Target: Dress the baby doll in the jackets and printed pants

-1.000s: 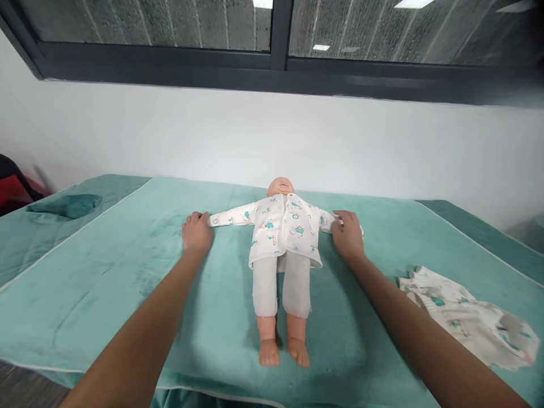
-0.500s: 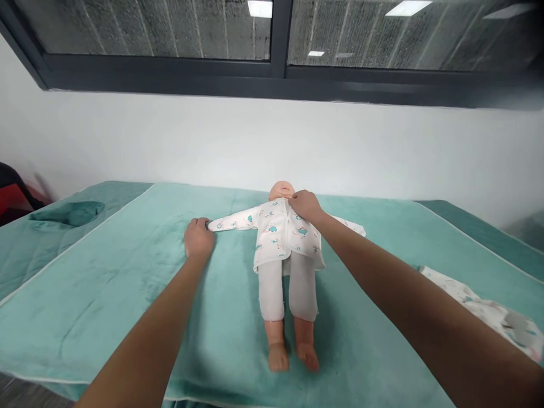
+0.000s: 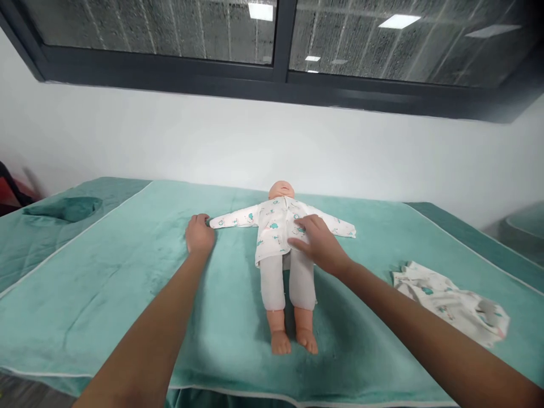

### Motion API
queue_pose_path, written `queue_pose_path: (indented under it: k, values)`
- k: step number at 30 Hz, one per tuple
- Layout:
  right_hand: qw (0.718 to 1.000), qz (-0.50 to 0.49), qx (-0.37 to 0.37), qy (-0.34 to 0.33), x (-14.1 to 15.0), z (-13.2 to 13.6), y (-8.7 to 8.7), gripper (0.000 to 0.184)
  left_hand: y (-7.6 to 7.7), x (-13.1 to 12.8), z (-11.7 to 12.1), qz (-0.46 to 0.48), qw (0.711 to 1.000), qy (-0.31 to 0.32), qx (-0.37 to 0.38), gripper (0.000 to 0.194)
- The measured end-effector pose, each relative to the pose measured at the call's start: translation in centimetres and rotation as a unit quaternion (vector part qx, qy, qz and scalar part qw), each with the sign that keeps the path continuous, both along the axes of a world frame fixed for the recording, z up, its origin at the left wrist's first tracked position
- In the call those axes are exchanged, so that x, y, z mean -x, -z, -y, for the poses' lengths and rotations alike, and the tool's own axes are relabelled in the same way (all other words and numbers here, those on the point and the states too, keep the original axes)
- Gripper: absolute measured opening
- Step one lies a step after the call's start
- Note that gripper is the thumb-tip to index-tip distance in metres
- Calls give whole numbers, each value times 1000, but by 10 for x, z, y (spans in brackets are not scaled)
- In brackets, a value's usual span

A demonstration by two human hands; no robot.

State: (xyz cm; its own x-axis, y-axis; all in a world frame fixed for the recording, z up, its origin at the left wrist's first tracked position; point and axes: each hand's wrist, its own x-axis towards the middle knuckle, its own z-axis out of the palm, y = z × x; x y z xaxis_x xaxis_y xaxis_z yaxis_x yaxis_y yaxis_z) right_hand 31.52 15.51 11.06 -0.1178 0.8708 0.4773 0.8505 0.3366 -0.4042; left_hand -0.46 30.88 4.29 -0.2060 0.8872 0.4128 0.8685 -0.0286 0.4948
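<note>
A baby doll lies on its back on the bed, bare feet towards me. It wears white trousers and a white printed shirt, both sleeves stretched out sideways. My left hand is curled at the end of the left-hand sleeve, with the cuff at its thumb and fingertips. Over the right side of the shirt front, my right hand has its thumb and fingers apart. It hides part of the shirt's lower right side, and I cannot tell whether it touches the fabric.
A crumpled white printed garment lies on the right of the teal bed cover. A teal folded shape sits at the far left. Behind the bed stands a white wall under a dark-framed window.
My right hand has let go of the shirt near the doll's neck and moved down towards me, its fingers opening. My left hand stays at the cuff. The view has shifted slightly.
</note>
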Motion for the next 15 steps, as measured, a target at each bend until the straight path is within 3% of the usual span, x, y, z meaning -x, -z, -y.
queue_pose_path:
  k: [4,10,13,15]
  values:
    - [999,45,23,-10,-1,32,11,19,-1,2,4,28,999,-13,-10,37]
    - [996,84,32,-7,0,57,4,18,-11,3,15,51,998,-15,-27,34]
    - [992,121,40,8,-20,87,-1,21,-11,3,16,55,998,-9,-30,33]
    - [983,168,56,43,-49,111,-1,25,-10,3,16,48,998,-4,-28,32]
